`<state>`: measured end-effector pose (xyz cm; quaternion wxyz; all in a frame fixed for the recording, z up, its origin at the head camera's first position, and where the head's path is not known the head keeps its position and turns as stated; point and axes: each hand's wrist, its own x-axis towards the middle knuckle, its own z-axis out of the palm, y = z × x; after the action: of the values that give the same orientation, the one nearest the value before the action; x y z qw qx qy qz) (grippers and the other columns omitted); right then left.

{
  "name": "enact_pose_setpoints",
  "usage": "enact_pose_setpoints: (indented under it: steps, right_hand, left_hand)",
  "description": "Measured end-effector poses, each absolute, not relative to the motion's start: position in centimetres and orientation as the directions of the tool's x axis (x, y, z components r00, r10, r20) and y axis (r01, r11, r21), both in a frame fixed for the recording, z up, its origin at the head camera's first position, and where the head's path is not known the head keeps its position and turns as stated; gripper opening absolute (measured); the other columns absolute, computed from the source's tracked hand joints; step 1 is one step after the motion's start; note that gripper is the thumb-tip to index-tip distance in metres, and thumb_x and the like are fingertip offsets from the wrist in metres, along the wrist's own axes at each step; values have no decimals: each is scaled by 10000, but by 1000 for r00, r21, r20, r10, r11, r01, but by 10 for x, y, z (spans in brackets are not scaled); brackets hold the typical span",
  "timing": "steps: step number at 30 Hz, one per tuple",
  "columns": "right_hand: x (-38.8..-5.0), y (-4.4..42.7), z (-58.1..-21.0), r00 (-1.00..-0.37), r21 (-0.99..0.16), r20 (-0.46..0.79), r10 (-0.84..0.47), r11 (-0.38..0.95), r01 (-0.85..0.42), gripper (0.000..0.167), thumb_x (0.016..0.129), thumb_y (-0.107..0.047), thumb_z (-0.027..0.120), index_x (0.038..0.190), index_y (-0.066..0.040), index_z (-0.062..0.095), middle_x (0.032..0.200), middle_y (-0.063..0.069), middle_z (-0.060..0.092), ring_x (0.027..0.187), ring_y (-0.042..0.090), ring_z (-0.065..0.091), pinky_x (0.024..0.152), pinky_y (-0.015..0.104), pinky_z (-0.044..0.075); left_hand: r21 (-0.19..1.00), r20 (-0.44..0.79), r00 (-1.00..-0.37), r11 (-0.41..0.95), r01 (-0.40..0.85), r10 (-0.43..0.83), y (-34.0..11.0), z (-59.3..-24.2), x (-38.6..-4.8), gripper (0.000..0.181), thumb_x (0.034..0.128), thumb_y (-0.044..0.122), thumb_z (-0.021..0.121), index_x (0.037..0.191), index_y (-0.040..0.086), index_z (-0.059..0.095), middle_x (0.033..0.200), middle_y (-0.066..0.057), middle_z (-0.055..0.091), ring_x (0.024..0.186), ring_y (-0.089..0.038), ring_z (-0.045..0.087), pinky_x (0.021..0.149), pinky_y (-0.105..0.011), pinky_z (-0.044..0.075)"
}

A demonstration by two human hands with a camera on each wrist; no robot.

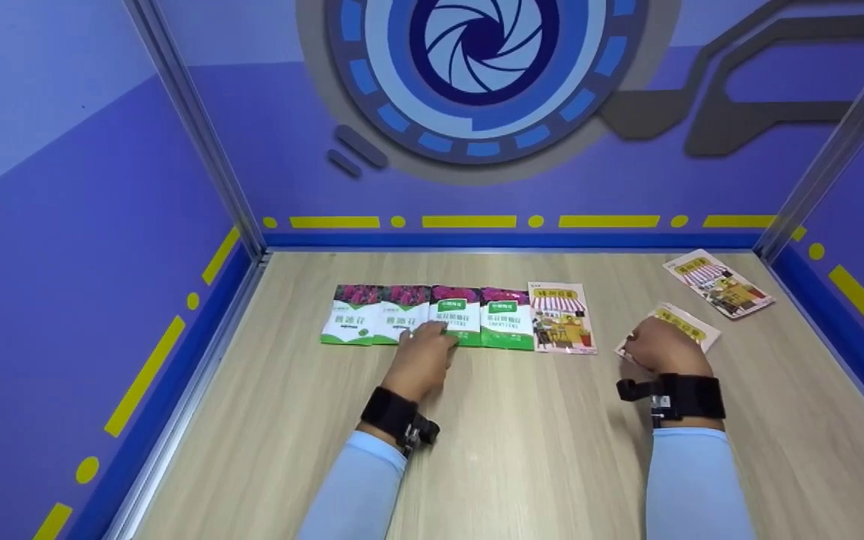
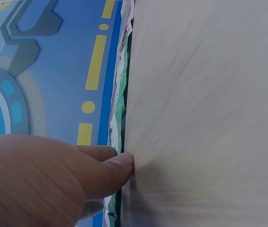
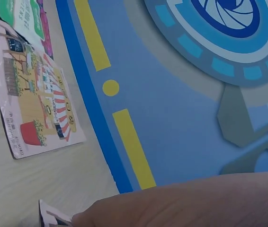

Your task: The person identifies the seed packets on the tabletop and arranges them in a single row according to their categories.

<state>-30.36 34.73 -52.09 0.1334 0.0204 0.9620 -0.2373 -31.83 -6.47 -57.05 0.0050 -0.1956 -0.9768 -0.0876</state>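
Note:
A row of packets lies side by side on the table. Its left part is green-and-white flower packets (image 1: 505, 322); at its right end is a pink packet with a striped-awning shop picture (image 1: 563, 319). My left hand (image 1: 421, 360) rests at the near edge of the flower packets, fingertips touching them. In the left wrist view, the thumb (image 2: 120, 165) presses beside their edge. To the right of the row, my right hand (image 1: 664, 346) grips a second pink packet (image 1: 691, 324) by its near left part, covering some of it. In the right wrist view only a raised corner of that packet (image 3: 53, 216) shows.
A third pink packet (image 1: 721, 285) lies askew at the back right, close to the one in my right hand. Blue-purple panels (image 1: 477, 202) wall the wooden table (image 1: 522, 450) at the back and both sides, with metal edging at the left.

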Motion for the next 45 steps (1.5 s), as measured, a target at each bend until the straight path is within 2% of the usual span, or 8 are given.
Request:
enact_pose_setpoints:
  steps: [6,11,16,18,21,28,37,45]
  right_hand:
    - [-312,343,-540,-992,-417,-57,-110,906,-77,91,765,-4,588,717,-46,653,717,69,575,638,251,486,534,365,370]
    - [-319,342,-552,-993,-457,-15,-118,884,-98,255,742,112,537,785,-56,724,698,54,575,622,239,481,517,344,367]
    - [-322,340,-556,-981,-436,51,-186,880,-189,375,753,125,577,1003,-71,774,864,116,685,740,269,555,643,405,451]
    - [-323,340,-557,-977,-437,59,-204,875,-209,439,754,116,582,1111,-62,763,976,148,712,835,295,601,730,448,493]
    - [-323,340,-559,-975,-446,66,-214,867,-221,370,822,59,626,1157,-40,748,1064,179,710,962,350,639,842,531,516]
    - [-327,344,-564,-974,-482,72,-213,848,-221,173,907,-61,697,1066,-37,762,1101,189,680,1040,397,627,912,572,486]
    - [-331,345,-570,-978,-484,33,-205,853,-195,382,954,-93,654,1328,-18,637,1416,290,513,1336,501,426,1100,615,338]
    - [-330,342,-568,-982,-497,7,-187,852,-165,419,963,-95,638,1373,-14,603,1474,307,446,1374,516,370,1130,619,291]
  left_hand:
    - [177,43,-922,905,387,386,-64,-567,-317,337,957,161,689,1287,235,694,1498,-33,499,1410,-259,406,1112,-656,299]
    - [184,64,-917,899,399,394,-64,-567,-316,314,963,133,675,1257,238,714,1479,-6,524,1395,-238,431,1113,-665,288]
    - [193,61,-918,898,396,392,-65,-568,-315,294,967,125,663,1232,237,722,1480,3,525,1393,-238,436,1108,-677,285]
    - [196,61,-918,897,396,392,-65,-568,-315,282,974,130,654,1227,234,724,1478,3,527,1388,-242,441,1104,-685,285]
    - [198,65,-918,896,397,392,-65,-569,-315,280,969,129,662,1221,230,727,1469,-2,536,1377,-247,455,1100,-683,293]
    - [187,54,-922,903,387,384,-64,-570,-317,287,983,160,650,1253,236,715,1464,-1,540,1367,-244,464,1102,-649,314]
    - [202,41,-915,893,401,402,-65,-567,-314,279,949,82,666,1180,222,735,1474,-11,524,1383,-250,445,1094,-704,280]
    - [207,41,-919,896,392,392,-64,-568,-315,282,998,140,622,1249,232,713,1472,-7,528,1377,-254,452,1093,-693,295]
